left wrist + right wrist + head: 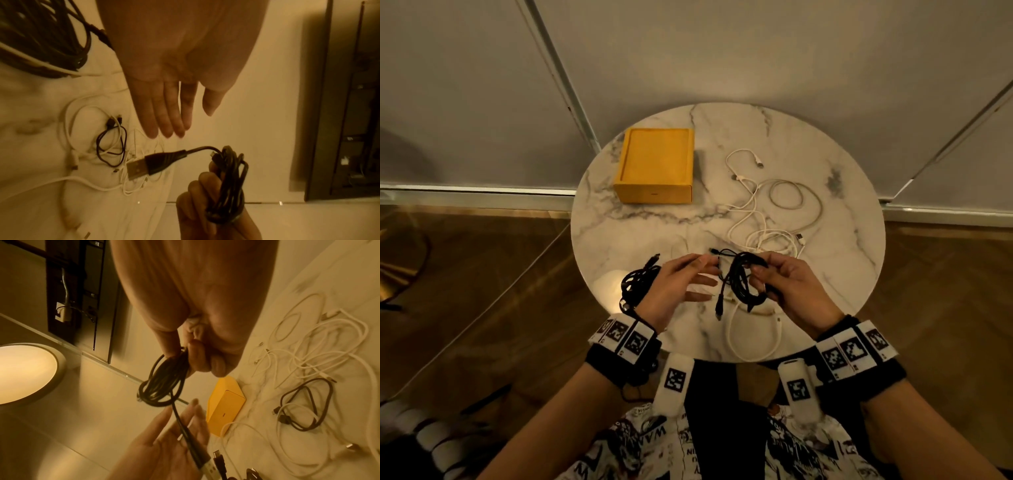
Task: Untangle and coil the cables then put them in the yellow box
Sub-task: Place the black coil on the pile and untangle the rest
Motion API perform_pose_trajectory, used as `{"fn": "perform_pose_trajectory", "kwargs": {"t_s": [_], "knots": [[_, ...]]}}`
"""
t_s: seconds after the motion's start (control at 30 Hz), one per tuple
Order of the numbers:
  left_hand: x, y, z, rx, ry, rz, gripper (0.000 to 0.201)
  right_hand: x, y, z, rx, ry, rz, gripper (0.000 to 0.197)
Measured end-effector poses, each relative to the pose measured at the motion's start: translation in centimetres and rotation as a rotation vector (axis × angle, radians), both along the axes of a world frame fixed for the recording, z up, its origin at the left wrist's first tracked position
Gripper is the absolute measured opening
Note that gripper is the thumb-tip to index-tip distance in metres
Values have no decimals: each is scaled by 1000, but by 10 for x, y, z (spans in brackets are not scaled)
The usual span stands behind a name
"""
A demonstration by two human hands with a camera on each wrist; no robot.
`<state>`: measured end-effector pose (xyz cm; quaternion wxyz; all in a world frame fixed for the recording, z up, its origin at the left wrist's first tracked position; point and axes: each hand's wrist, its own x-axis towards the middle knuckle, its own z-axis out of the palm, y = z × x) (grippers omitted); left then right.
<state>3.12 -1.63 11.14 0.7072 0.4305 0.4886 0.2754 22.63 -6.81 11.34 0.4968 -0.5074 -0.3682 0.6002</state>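
So we've got one black cable bundled up in our right hand, yellow box waiting at the back-left of the desk.

Our right hand (796, 284) has its grip curled tight around a coiled black cable (743, 279), held just above the marble desk (859, 246), with the USB plug (144, 164) dangling off the coil toward our left hand (677, 286). That left one is flat and relaxed, fingers straight, gripping nothing, just beside the hanging plug end. Another black cable bundle (636, 282) sits by our left wrist, near the desk edge. A mess of white cables (774, 212) sprawls over the right half of the desk, with a small loose black cable (306, 404) lying among them. The yellow box (655, 166) stands well apart from the tangle.
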Motion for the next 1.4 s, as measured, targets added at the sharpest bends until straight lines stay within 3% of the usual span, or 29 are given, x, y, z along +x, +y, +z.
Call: {"fn": "perform_pose_trajectory", "kwargs": {"t_s": [0.1, 0.4, 0.47, 0.57, 0.7, 0.8, 1.0, 1.27, 1.4], "knots": [[6, -2, 4, -176, -62, -57, 34, -4, 5, 0, 5, 10, 32, 9], [5, -24, 5, -84, -68, -60, 23, -15, 9, -5, 86, -290, 32, 9], [1, -28, 0, -30, -57, -116, 15, -18, 9, -8, 78, -311, 3, 8], [2, -32, -9, -8, -32, -152, 22, -22, 10, -9, 57, -278, -67, 9], [5, -36, -16, 18, -33, 1, 10, -26, 12, -8, 6, -211, -141, 13], [6, -34, -21, 52, -21, 168, 21, -30, 10, -6, -56, -137, -139, 12], [3, -28, -17, -164, -186, 235, 12, -41, 6, -2, -3, -147, -61, 14], [10, -31, -27, 69, -11, 321, 14, -53, 0, -8, 42, -180, -30, 16], [5, -25, -36, 319, 194, 359, 17, -64, -6, -9, 65, -148, -44, 14]]}}
